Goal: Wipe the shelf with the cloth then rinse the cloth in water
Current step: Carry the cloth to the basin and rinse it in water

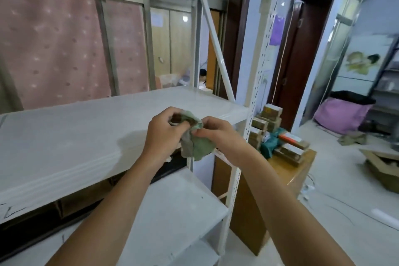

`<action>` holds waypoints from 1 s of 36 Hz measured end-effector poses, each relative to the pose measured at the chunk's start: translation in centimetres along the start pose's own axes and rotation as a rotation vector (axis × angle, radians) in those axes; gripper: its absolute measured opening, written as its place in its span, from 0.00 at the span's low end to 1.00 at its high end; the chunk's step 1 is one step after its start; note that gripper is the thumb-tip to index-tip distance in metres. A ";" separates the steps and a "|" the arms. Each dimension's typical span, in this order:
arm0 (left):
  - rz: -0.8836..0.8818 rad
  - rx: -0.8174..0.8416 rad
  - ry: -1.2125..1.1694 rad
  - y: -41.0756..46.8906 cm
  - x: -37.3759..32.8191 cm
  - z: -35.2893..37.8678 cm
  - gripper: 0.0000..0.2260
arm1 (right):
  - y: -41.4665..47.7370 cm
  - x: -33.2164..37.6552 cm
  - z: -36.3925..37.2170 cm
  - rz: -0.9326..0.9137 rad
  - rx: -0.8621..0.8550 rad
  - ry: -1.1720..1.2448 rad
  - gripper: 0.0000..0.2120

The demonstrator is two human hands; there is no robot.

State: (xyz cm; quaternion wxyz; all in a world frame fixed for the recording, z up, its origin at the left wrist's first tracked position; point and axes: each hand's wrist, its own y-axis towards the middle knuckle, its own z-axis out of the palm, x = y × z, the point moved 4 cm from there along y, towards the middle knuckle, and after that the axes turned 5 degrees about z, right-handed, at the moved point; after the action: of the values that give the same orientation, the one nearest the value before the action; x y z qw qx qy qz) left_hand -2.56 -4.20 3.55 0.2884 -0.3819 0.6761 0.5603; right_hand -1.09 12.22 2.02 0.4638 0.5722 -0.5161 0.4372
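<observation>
Two bare hands meet in front of a white metal shelf point(90, 127), holding a crumpled green cloth point(197, 147) between them; the left hand point(164, 134) pinches its upper edge with curled fingers, and the right hand point(218, 134) grips the other side, fingers bent round the fabric. The cloth hangs above the front right corner of the shelf, seemingly not touching it; brown stains mark its top folds. To the right stands a wooden cabinet point(287, 179) stacked with small boxes point(269, 116); a pink bag point(343, 114) lies on the floor beyond.
</observation>
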 end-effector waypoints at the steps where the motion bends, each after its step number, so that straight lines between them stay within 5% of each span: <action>1: 0.018 0.017 -0.014 0.7 0.1 1.2 0.08 | 0.3 -0.3 -1.3 0.001 -0.024 -0.006 0.10; 7: 0.075 0.162 -0.073 5.0 0.7 8.0 0.09 | 1.6 -0.4 -8.5 -0.036 -0.203 -0.084 0.09; 13: 0.074 0.288 -0.252 9.0 0.9 14.4 0.09 | 2.7 -1.2 -14.7 0.009 -0.200 -0.013 0.11; 18: 0.116 0.365 -0.312 10.8 0.8 20.3 0.08 | 2.1 -4.0 -19.7 0.112 -0.198 0.293 0.27; 28: 0.196 0.450 -0.294 10.9 -2.0 33.5 0.07 | -2.6 -7.5 -29.6 0.067 -0.338 0.070 0.15; 31: 0.138 0.610 -0.294 10.2 -2.5 38.1 0.10 | -4.0 -8.2 -33.3 0.033 -0.473 0.003 0.07; 34: -0.102 0.916 -0.430 8.8 -2.6 42.7 0.29 | -5.6 -9.1 -37.3 0.029 -0.540 0.073 0.07; 36: -0.230 1.052 -0.462 7.6 -2.5 45.5 0.30 | -6.8 -9.6 -40.0 0.039 -0.560 0.114 0.09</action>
State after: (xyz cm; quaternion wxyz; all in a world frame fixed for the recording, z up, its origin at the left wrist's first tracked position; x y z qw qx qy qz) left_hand -9.32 41.39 0.34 0.6381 -0.1265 0.7371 0.1833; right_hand 3.96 53.56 -0.44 0.6235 0.3863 -0.6006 0.3182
